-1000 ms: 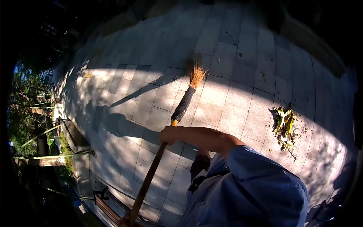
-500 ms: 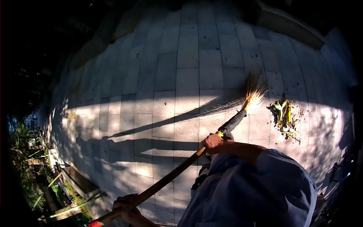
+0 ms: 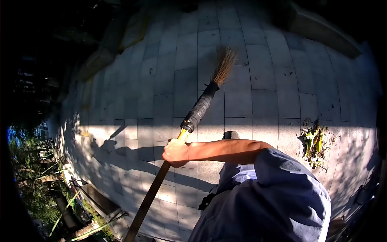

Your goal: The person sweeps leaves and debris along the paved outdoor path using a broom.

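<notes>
My right hand (image 3: 175, 153) is closed around the wooden handle of a broom (image 3: 199, 109), just below its black-wrapped neck. The dark lower handle runs down and out of the picture at the bottom. Straw-coloured bristles (image 3: 225, 66) point up and away over the shaded paving, blurred at one side. Whether they touch the ground I cannot tell. My left hand is out of sight. Off to the right lies a small heap of green and yellow leaves (image 3: 313, 143) with bits of debris, apart from the broom.
Grey stone paving (image 3: 266, 103) spreads ahead, part in shade and part sunlit. My shoe (image 3: 231, 135) shows beyond my forearm. A stone ledge (image 3: 322, 30) stands at the upper right. Plants (image 3: 34, 177) and a planter edge (image 3: 100, 197) line the lower left.
The broom head has swung left and farther out, away from the leaf heap, into the shade. My right hand moved left with it. My left hand has left the view.
</notes>
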A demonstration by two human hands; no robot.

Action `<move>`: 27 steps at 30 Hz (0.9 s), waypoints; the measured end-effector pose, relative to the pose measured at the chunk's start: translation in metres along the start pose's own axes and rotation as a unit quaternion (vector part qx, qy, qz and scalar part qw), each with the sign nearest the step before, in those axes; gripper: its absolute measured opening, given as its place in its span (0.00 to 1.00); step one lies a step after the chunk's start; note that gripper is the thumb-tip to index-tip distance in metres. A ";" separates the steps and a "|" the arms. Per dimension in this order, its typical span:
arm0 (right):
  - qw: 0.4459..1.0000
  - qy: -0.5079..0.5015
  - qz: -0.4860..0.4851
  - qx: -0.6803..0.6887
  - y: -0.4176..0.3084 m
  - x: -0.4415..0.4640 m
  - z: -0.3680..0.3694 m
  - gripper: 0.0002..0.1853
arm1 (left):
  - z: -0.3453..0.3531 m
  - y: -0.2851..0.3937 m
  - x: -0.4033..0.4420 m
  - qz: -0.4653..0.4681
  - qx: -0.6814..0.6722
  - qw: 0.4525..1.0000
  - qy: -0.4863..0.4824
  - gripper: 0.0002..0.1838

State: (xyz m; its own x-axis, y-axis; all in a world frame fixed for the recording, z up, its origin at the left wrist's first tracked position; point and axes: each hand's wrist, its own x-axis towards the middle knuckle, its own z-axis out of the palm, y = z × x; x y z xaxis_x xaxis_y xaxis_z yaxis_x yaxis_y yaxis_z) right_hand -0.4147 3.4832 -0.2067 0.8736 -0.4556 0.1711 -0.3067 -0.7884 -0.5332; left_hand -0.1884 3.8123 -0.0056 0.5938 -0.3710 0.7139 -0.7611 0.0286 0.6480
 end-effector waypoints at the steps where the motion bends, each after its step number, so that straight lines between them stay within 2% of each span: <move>1: 0.999 0.032 0.005 -0.003 0.025 0.014 0.003 0.04 | 0.025 -0.007 -0.006 -0.044 -0.043 0.998 -0.017 0.10; 5: 0.994 -0.096 0.045 0.012 0.139 0.033 -0.026 0.06 | 0.110 -0.032 -0.012 -0.141 -0.134 0.976 -0.102 0.12; 7: 0.991 -0.074 0.113 -0.010 0.192 0.022 0.003 0.04 | 0.157 -0.030 0.001 -0.153 -0.171 0.960 -0.159 0.13; 8: 0.994 -0.048 0.100 0.013 0.220 0.011 0.036 0.05 | 0.189 -0.020 0.008 -0.155 -0.193 0.948 -0.202 0.13; 9: 0.986 -0.029 0.159 0.038 0.218 -0.012 0.032 0.06 | 0.220 -0.005 0.015 -0.158 -0.216 0.932 -0.245 0.13; 12: 0.965 -0.029 0.237 0.103 0.188 -0.078 -0.005 0.07 | 0.266 0.008 0.044 -0.136 -0.223 0.897 -0.358 0.12; 13: 0.956 -0.016 0.274 0.103 0.179 -0.093 -0.002 0.07 | 0.278 0.016 0.046 -0.128 -0.222 0.903 -0.346 0.12; 15: 0.942 -0.019 0.306 0.134 0.171 -0.117 -0.001 0.07 | 0.314 0.034 0.060 -0.149 -0.380 0.816 -0.410 0.11; 17: 0.934 0.003 0.337 0.122 0.161 -0.135 0.002 0.07 | 0.338 0.025 0.077 -0.151 -0.379 0.800 -0.439 0.10; 19: 0.912 -0.006 0.386 0.136 0.150 -0.152 0.000 0.08 | 0.363 0.012 0.086 -0.078 -0.311 0.810 -0.491 0.13; 20: 0.902 0.002 0.405 0.151 0.145 -0.161 0.003 0.08 | 0.373 0.009 0.083 -0.091 -0.225 0.861 -0.447 0.13; 21: 0.891 0.011 0.423 0.166 0.139 -0.169 0.007 0.08 | 0.392 0.018 0.083 -0.070 -0.323 0.780 -0.531 0.10; 22: 0.875 0.024 0.451 0.172 0.131 -0.176 0.011 0.09 | 0.406 0.024 0.081 -0.065 -0.333 0.775 -0.533 0.10; 25: 0.847 0.089 0.503 0.147 0.110 -0.196 0.026 0.10 | 0.433 0.036 0.066 -0.094 -0.403 0.686 -0.598 0.06; 26: 0.826 0.063 0.544 0.135 0.101 -0.193 0.012 0.11 | 0.437 0.037 0.064 -0.105 -0.425 0.685 -0.582 0.05; 27: 0.836 0.098 0.526 0.120 0.098 -0.190 0.005 0.11 | 0.439 0.029 0.071 -0.094 -0.436 0.677 -0.586 0.04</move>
State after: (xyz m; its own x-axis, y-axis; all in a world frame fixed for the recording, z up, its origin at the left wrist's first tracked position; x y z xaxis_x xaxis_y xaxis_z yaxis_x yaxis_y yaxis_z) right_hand -0.6087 3.4949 -0.2960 0.0819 -0.9222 -0.3780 -0.7615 0.1867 -0.6206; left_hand -0.2829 3.3791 -0.0528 -0.3437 -0.9110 0.2280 0.0452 0.2265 0.9730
